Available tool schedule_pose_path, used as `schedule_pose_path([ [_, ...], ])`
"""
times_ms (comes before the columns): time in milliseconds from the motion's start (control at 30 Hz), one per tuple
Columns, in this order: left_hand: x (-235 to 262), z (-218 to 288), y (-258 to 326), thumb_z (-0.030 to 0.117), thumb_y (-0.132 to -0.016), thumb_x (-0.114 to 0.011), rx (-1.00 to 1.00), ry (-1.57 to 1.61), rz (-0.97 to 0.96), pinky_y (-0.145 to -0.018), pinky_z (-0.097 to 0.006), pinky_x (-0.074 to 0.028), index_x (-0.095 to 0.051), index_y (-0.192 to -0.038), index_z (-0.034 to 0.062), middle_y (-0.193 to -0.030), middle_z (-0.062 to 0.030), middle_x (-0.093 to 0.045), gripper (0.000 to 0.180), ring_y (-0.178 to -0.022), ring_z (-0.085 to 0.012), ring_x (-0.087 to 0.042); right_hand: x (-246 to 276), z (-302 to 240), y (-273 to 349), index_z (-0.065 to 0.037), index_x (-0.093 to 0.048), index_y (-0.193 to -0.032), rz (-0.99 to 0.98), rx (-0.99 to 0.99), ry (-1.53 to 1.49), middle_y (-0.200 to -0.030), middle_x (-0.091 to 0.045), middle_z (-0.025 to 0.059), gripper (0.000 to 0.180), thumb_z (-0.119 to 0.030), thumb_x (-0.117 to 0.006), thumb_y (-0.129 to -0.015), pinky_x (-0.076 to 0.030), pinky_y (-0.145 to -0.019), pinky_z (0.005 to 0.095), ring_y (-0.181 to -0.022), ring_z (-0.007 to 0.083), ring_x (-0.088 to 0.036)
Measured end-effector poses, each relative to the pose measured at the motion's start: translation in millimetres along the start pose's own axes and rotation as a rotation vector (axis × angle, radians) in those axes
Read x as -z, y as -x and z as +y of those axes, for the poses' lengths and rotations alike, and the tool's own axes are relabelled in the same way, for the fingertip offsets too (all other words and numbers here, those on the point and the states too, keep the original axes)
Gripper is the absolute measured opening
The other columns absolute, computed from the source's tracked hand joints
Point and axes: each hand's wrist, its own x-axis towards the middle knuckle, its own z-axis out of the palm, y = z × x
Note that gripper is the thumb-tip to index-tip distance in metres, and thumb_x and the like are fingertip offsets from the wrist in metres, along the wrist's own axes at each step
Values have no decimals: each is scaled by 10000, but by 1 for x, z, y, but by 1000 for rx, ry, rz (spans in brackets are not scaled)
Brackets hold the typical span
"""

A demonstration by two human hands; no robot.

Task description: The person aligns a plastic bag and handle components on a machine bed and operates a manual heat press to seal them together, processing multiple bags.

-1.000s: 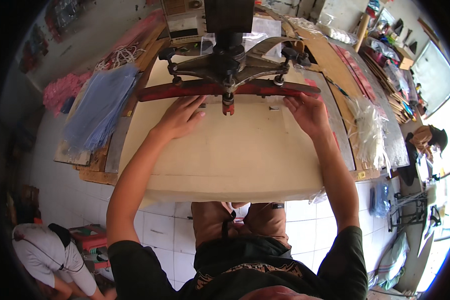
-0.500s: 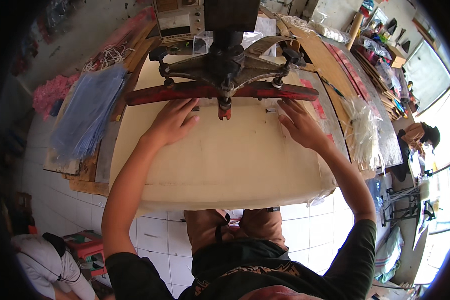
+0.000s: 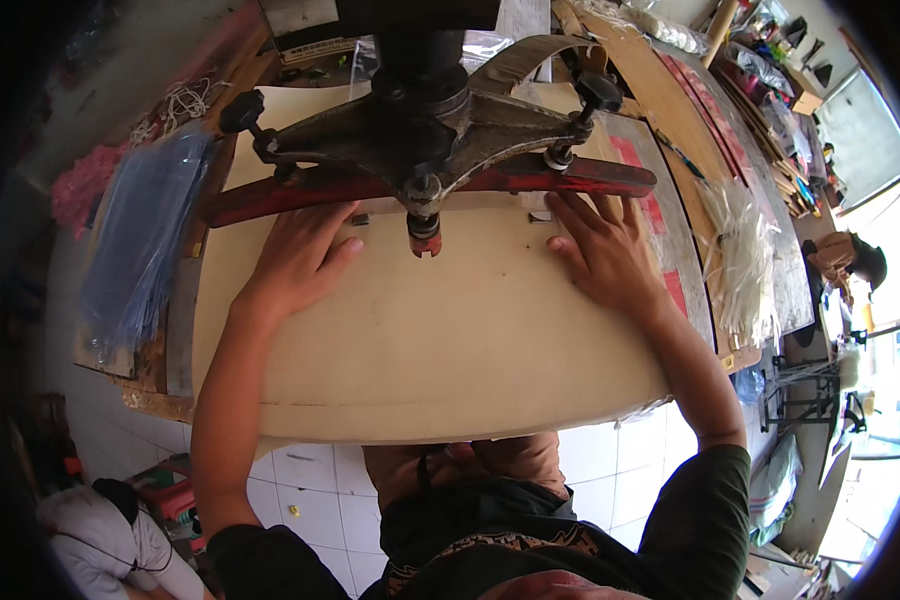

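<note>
Both palms lie on a wide cream sheet (image 3: 440,340) that covers the work table. My left hand (image 3: 300,260) rests flat with its thumb out, and its fingertips reach to the underside of a long red bar (image 3: 570,178). On the other side my right hand (image 3: 610,255) lies with fingers spread, their tips at the same bar. A black metal press head (image 3: 425,130) carries the bar, and a forked red end piece (image 3: 425,240) hangs at its middle. Small dark tabs (image 3: 539,216) sit on the sheet near each hand. Whether thin plastic lies under my fingers, I cannot tell.
Blue clear plastic sheets (image 3: 135,240) are piled at the left. A bundle of white strips (image 3: 742,265) lies at the right, beside a wooden board (image 3: 635,75). A person (image 3: 110,540) bends at lower left; another person (image 3: 845,262) is at far right.
The view has moved closer to the table, so the press and sheet look larger. Both hands remain at the bar; my right fingers are more spread.
</note>
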Motion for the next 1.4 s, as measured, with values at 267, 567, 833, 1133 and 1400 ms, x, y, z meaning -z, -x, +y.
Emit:
schedule_pose_path([
  [267,0,-1,1,245,-980,-587,18,43,21,-1125,-480,-348,-499,-1387,19,-1349,-206,-571,474,-1282,-398,-496,5,-1,0,-43,-521,-1438,16,51,30,-1461,-535,164,597,-472,-449,-1029,-207,-1189,559,-1405,351,-417],
  [567,0,6,7,244,-962,-643,64,85,95,-1072,-445,-417,-567,-1369,53,-1335,-164,-593,456,-1259,-364,-523,2,-4,3,-27,-534,-1419,35,49,11,-1450,-540,172,587,-453,-474,-1020,-162,-1216,562,-1406,345,-418],
  [833,4,10,7,229,-957,-652,97,111,81,-1080,-433,-412,-586,-1351,33,-1358,-173,-583,445,-1265,-365,-526,8,-7,1,-13,-580,-1361,51,62,69,-1410,-574,139,581,-463,-519,-999,-231,-1184,580,-1378,324,-447],
  [1133,8,13,8,225,-978,-605,1,-81,52,-1105,-464,-369,-569,-1354,-9,-1364,-202,-566,444,-1271,-392,-500,8,-7,0,-12,-565,-1377,39,62,75,-1416,-569,149,596,-468,-526,-996,-323,-1142,556,-1364,339,-466],
  [1400,8,9,14,243,-997,-560,-20,-62,39,-1092,-490,-363,-490,-1407,7,-1339,-224,-551,478,-1244,-418,-493,11,-9,1,-10,-509,-1432,-9,19,-62,-1428,-550,211,583,-407,-529,-1006,-355,-1127,542,-1332,420,-497],
])
